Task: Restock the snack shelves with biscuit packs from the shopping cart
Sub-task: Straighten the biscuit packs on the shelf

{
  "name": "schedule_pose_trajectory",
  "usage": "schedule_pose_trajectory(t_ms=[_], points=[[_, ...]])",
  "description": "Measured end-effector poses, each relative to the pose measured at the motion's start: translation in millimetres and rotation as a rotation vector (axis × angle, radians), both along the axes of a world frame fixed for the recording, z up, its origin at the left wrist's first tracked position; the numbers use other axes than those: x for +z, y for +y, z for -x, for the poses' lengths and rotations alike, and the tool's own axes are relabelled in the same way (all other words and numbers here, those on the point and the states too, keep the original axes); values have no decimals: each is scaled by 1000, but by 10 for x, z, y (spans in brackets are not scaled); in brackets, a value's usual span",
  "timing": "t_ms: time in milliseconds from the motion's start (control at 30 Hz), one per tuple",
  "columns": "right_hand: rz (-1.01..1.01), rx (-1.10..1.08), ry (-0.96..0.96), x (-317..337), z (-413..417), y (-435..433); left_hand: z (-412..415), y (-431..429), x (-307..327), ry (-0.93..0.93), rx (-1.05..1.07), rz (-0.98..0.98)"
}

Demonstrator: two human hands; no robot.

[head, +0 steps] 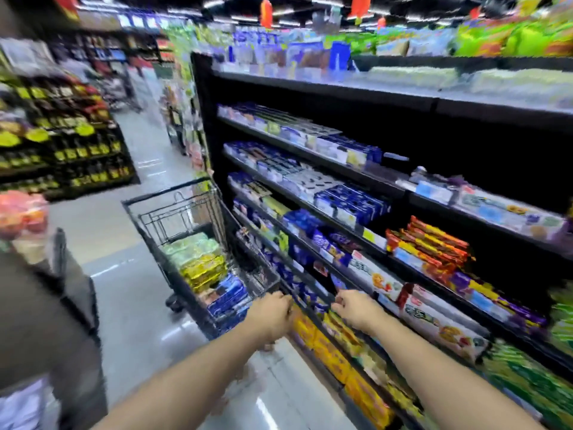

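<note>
- A tall black metal shelving unit (pixel 449 135) fills the right side. Its flat tiers are edged with pale price strips and most are packed to the front edge.
- A glossy grey tiled floor (pixel 130 305) runs down the aisle, with streaks of light on it.
- Dark shelves with yellow-labelled goods (pixel 77 144) line the far side of the aisle. They are too blurred to read.
- A black wire shopping cart (pixel 167 190) is parked against the unit's left end. Its near corner is just beside both hands.
- The cart's stock lies in layers: soft pale green packs (pixel 192 246) at the back, crinkled yellow foil packs (pixel 204 268) in the middle, and blue biscuit packs (pixel 229 293) nearest.
- Blue rectangular biscuit packs (pixel 350 200) lie flat along the front edges of the middle tiers.
- Long white cartons (pixel 440 324) and slim red-and-yellow wrappers (pixel 434 243) sit on the tiers to the right.
- Squat yellow packs (pixel 328 346) sit on the lowest tier, below the hands.
- The left hand (pixel 273 315) is at the cart's near corner with its fingers curled. Blur hides whether it grips anything.
- The right hand (pixel 356 308) is at a lower tier's front edge with its fingertips bent inward. Whether it holds anything is unclear.
</note>
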State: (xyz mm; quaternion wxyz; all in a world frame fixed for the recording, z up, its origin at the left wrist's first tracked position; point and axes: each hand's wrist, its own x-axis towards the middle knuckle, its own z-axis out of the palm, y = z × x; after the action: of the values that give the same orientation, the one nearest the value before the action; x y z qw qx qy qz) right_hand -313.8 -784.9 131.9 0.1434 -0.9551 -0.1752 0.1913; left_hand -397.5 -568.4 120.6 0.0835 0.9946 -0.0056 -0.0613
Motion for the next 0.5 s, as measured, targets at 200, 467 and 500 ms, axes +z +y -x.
schedule_pose_trajectory(t_ms=[200,467,500], points=[[48,239,-33,1,-303,1998,70,1940,-68,20,264,-4],[134,419,21,-158,-683,3589,-61,3306,-131,42,356,13],[141,425,29,-188,-763,3716,-113,3391,-168,37,358,23]])
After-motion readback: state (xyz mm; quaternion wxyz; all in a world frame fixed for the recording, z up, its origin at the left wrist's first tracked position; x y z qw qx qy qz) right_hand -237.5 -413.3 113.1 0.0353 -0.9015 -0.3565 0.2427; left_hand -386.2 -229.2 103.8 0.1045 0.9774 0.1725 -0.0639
